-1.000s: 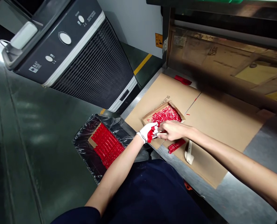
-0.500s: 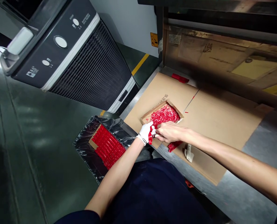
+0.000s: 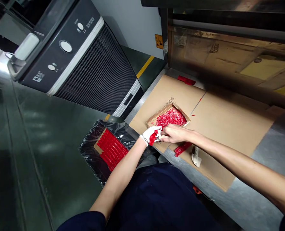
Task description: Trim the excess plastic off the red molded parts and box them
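Note:
My left hand (image 3: 151, 133), in a white glove, is closed around a red plastic part (image 3: 153, 138) at the near edge of a shallow cardboard box (image 3: 156, 116). Red scraps (image 3: 171, 117) fill most of this box. My bare right hand (image 3: 175, 133) is closed against the left one, fingers curled at the red part. A small pale thing shows between the two hands; I cannot make out whether it is a tool. Just below the right wrist lies another red part (image 3: 182, 149), beside a whitish strip (image 3: 196, 158).
Cardboard sheeting (image 3: 229, 128) covers the metal table (image 3: 274, 144). A red piece (image 3: 187, 80) lies at its back edge. At left, a bin lined with black plastic (image 3: 90, 160) holds rows of red parts (image 3: 111, 149). A large grey cooler unit (image 3: 96, 67) stands beyond it.
My left hand has turned a little, and the red part in it now sits lower in the palm. The right hand stays close against it. The whole view has shifted slightly.

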`<state>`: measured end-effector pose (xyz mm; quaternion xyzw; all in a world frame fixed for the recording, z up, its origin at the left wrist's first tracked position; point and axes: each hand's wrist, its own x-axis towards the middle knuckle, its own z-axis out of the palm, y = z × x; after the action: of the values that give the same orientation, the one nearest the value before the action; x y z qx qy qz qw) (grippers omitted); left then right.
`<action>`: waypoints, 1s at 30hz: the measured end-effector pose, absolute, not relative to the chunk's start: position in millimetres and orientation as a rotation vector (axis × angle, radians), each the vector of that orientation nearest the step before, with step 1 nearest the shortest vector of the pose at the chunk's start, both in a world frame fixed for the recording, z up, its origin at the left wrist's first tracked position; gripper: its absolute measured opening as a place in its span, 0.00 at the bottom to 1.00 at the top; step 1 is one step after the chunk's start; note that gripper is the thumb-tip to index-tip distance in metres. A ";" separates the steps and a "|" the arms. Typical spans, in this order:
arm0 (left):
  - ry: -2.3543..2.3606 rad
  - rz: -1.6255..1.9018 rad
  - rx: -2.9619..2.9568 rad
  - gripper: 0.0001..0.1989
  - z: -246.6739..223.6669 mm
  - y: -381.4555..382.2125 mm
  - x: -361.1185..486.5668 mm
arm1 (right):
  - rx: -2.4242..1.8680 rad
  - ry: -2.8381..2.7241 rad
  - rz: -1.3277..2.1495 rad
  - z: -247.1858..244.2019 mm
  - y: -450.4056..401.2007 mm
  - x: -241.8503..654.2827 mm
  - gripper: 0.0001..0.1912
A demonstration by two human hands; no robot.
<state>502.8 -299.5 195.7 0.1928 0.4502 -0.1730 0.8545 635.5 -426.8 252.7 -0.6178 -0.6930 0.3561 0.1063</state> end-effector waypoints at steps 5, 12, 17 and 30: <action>0.981 -0.272 0.410 0.12 199.0 -303.0 506.3 | -1.825 -2.021 1.093 262.1 -422.4 637.7 0.18; 1.031 -0.031 0.451 0.21 208.8 -303.2 500.5 | -1.912 -1.969 1.053 270.9 -425.3 626.0 0.21; 1.033 -0.106 0.455 0.18 209.7 -301.9 501.5 | -1.913 -1.867 1.123 261.7 -425.4 622.7 0.21; 1.094 -0.004 0.756 0.16 206.4 -279.6 514.7 | -2.051 -1.309 1.104 228.6 -450.6 618.6 0.23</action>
<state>514.7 -279.6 206.4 0.3509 0.5075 -0.0021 0.7870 618.6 -450.6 228.6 -0.7465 -0.4766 0.4018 0.2328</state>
